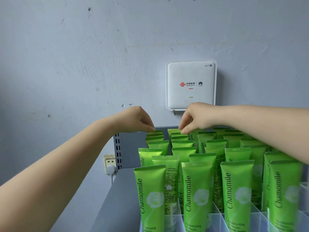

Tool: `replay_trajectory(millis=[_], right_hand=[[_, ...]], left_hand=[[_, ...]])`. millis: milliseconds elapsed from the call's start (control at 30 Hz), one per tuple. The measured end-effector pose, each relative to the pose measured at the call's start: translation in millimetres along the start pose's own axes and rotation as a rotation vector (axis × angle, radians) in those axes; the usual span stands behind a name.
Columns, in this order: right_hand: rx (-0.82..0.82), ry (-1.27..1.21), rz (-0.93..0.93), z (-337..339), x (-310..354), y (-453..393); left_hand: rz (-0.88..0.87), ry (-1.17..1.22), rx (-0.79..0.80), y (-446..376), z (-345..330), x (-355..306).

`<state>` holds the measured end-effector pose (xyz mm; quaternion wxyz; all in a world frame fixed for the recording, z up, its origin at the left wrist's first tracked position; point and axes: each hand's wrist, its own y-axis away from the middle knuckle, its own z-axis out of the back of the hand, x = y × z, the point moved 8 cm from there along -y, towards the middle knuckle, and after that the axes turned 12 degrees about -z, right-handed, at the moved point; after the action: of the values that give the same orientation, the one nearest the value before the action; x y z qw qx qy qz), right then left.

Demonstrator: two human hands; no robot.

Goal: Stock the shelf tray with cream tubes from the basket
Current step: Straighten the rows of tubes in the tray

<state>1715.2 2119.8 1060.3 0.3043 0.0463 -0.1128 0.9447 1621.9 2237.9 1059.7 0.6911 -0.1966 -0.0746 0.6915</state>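
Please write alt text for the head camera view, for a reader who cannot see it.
Two bare hands reach to the back of a shelf tray of upright green Chamomile cream tubes; the left hand pinches the top of the rearmost tube in the left row, the right hand the rearmost tube in the next row. A white router hangs on the wall behind.

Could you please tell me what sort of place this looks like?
Probably a small shop or stockroom: rows of green cream tubes stand in a clear divided tray on a grey metal shelf, against a scuffed wall with a router.
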Motion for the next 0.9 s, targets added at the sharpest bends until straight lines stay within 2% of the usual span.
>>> replay_trajectory(millis=[100,167,400,600,900], right_hand=[[-0.063,-0.088,0.039,14.1,-0.2,5.6],[-0.068,-0.119,0.085,17.2,2.1,12.0],[0.002,-0.038,0.087,-5.2,12.6,19.5],[-0.034,0.021,0.026,-10.6,13.3,16.2],[-0.028,0.012,0.030,-11.0,12.3,13.9]], left_hand=[[-0.034,0.026,-0.136,10.0,17.7,-7.8],[-0.069,0.055,-0.169,16.6,21.6,-14.1],[-0.073,-0.058,-0.024,21.8,-8.2,-14.2],[-0.086,-0.013,-0.033,18.9,-13.7,-8.0],[-0.083,0.037,-0.069,21.5,-13.6,-4.6]])
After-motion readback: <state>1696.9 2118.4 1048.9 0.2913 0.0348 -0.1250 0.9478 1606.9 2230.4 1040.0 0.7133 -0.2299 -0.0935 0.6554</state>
